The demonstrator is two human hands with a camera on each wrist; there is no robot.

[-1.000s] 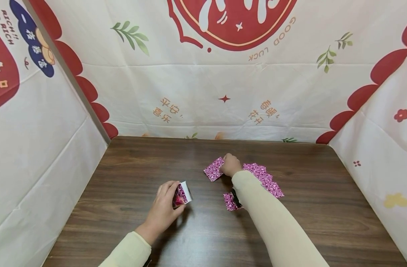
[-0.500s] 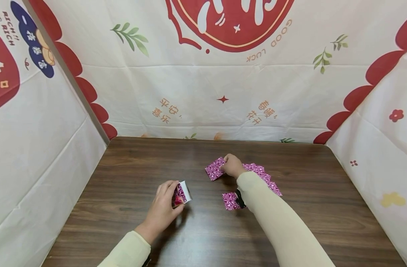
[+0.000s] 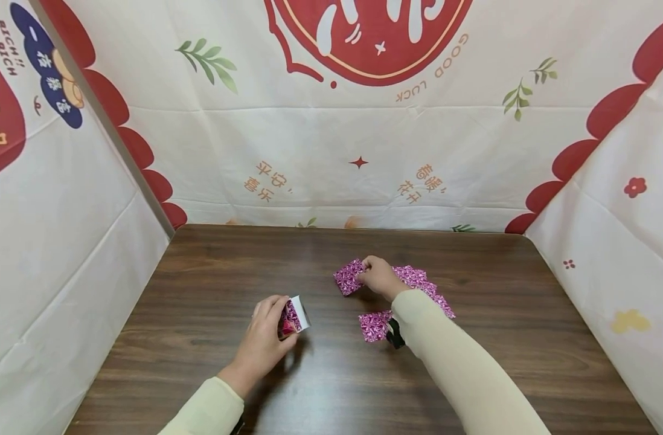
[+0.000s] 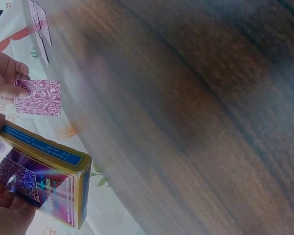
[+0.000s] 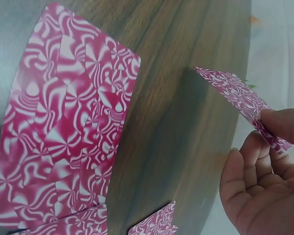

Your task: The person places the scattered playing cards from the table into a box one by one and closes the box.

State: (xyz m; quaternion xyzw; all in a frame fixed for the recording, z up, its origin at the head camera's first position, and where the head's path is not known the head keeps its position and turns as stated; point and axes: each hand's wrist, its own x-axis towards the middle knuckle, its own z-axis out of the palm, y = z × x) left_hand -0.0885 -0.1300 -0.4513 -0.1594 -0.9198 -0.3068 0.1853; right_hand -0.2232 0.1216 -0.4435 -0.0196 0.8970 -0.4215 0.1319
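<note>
My left hand (image 3: 262, 333) grips a small card box (image 3: 291, 318) above the table's middle left. In the left wrist view the box (image 4: 44, 178) shows a gold and blue edge and a shiny purple face. Farther off, my right hand (image 3: 380, 278) pinches a magenta-and-white patterned card (image 3: 348, 278) between thumb and fingers. The right wrist view shows this card (image 5: 235, 93) tilted above the tabletop. Nearer me lies a similar card (image 3: 372, 327), partly hidden by the right wrist's black strap. Several overlapping cards (image 3: 432, 291) lie beyond the right forearm.
The brown wood-grain table (image 3: 201, 272) meets a white printed cloth (image 3: 320, 145) at its back edge. Similar cloth hangs along the left side (image 3: 65, 272) and the right side (image 3: 598, 302).
My right hand has shifted slightly right and toward me, still pinching the card. The left hand and box hold their place, and the head view has turned a little.
</note>
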